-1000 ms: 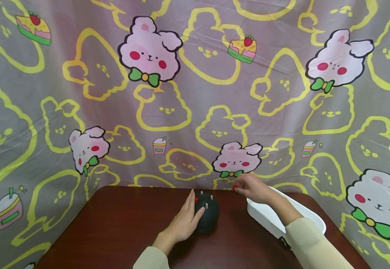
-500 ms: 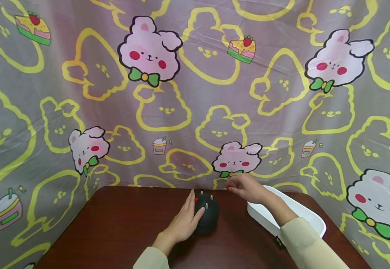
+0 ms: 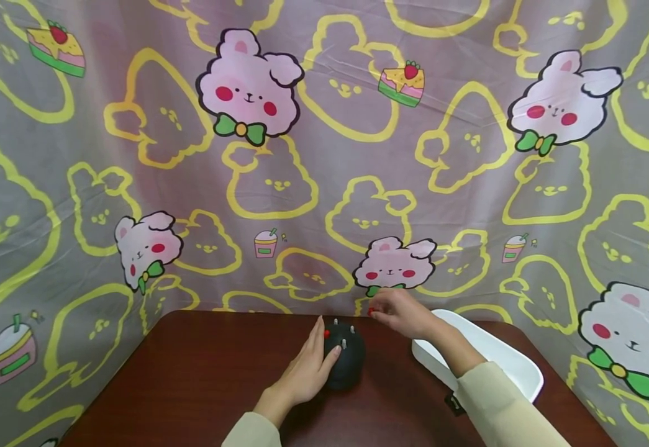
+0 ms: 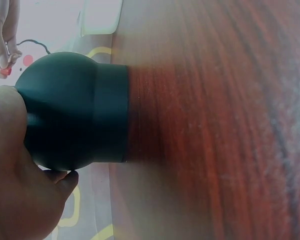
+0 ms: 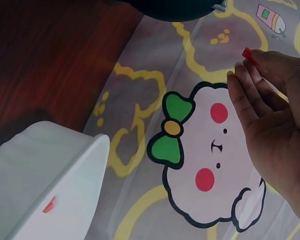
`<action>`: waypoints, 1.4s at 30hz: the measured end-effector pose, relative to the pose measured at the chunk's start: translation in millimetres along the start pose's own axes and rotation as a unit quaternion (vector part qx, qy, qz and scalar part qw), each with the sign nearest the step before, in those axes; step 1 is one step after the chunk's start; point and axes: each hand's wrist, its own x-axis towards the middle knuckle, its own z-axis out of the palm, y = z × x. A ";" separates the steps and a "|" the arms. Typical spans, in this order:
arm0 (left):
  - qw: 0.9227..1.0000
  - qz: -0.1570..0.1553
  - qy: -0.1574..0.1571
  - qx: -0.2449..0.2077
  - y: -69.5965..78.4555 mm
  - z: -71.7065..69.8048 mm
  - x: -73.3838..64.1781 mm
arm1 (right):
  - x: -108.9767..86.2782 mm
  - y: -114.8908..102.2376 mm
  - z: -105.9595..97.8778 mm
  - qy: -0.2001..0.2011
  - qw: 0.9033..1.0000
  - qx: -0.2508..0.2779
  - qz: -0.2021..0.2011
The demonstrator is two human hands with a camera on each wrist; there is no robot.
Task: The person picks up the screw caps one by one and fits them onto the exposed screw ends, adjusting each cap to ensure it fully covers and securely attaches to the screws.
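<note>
Gently: steady the ball (image 3: 349,367), pinch lightly

The left hand (image 3: 306,370) lies straight-fingered against the ball's left side; the right hand (image 3: 402,315) pinches a red piece (image 3: 371,311) off its right. Firm support should prevent rocking; a fingertip hold should aid precision.

The round body (image 3: 349,367) is set on the table (image 3: 190,372), flanked on its left by the left hand (image 3: 304,369). At right, the tray (image 3: 505,357) is placed, a piece (image 5: 49,204) contained within; the cloth (image 3: 324,155) is hung behind.
</note>
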 end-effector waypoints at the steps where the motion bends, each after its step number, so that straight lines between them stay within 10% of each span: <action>1: 1.000 0.000 0.000 -0.001 0.2 0.2 -0.2 | 0.4 -0.6 0.5 0.000 1.000 0.000 -0.003; 42: 1.000 -0.006 -0.001 -0.005 2.5 -0.7 -0.1 | 20.6 -18.0 25.7 -0.015 1.000 -0.003 0.012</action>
